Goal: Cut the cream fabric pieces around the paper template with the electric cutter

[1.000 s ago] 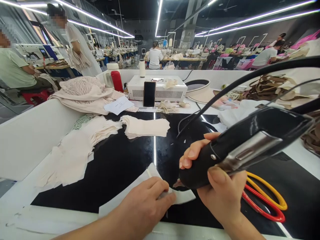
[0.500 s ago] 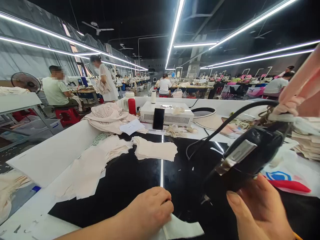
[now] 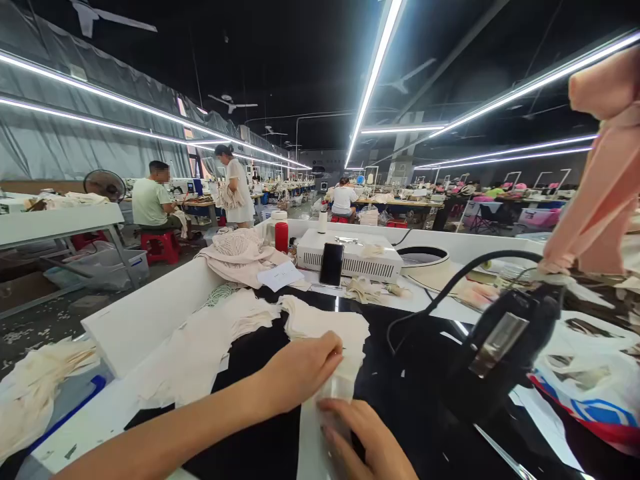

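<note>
My left hand (image 3: 305, 370) is closed, its fingertips pinching a pale fabric piece (image 3: 313, 443) at the front edge of a stack of cream fabric pieces (image 3: 320, 319). Just below it, my right hand (image 3: 373, 443) rests on the same piece, fingers apart and slightly blurred. The piece runs down past the bottom of the view. To the right stands a black handheld machine (image 3: 500, 353) with a metal plate and a black cable, tied above to pink cloth strips (image 3: 583, 207). A larger spread of cream fabric pieces (image 3: 195, 353) lies to the left.
Behind the black work surface (image 3: 400, 393) are a phone (image 3: 331, 265), a white vented box (image 3: 350, 252), a red bottle (image 3: 281, 237) and a visor-like ring (image 3: 425, 263). Scissors (image 3: 503, 453) and a plastic bag (image 3: 595, 380) lie at right. Several co-workers sit or stand farther back.
My right hand has left the black machine and moved left onto the fabric piece. My left hand has carried the piece forward to the stack. The view has tilted up and shifted left.
</note>
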Available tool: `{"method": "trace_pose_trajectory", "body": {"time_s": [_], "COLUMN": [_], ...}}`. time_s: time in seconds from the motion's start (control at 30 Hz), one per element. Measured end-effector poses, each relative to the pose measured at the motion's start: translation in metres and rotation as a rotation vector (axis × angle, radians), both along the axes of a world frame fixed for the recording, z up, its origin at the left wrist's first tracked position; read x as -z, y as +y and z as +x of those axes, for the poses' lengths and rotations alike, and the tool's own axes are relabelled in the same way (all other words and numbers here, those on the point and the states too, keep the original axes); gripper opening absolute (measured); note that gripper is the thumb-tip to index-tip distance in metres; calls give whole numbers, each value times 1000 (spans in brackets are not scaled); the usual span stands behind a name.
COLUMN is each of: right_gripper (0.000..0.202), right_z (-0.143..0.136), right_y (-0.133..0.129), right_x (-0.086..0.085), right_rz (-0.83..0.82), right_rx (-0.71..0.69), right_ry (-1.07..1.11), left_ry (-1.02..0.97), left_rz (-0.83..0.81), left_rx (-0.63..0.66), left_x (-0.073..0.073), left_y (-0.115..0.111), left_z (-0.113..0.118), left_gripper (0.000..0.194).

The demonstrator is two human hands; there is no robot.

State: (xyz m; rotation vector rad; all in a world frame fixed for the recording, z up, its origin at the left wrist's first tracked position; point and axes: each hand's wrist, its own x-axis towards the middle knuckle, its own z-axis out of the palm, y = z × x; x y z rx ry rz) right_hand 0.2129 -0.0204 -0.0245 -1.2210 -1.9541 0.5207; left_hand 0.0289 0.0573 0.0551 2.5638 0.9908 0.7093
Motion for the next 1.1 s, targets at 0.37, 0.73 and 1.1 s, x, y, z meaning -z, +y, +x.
{"method": "trace_pose_trajectory", "body": {"time_s": [0.37,0.73,1.1], "right_gripper": [40,27,24], "right_z": [25,49,21], "right_y": [119,172,115], "right_x": [-37,-14,-8], "right_rz": [-20,111,278], "right_rx": [376,353,107], "right_ry": [183,66,148], "left_ry": [-204,58,136], "left_rz": [-128,-133,-119], "left_rx": [-313,-405,-560], "left_x": [-9,28,3], "left_y": [101,112,111], "left_z": [-7,-13,-82], "left_gripper": [21,28,31]}}
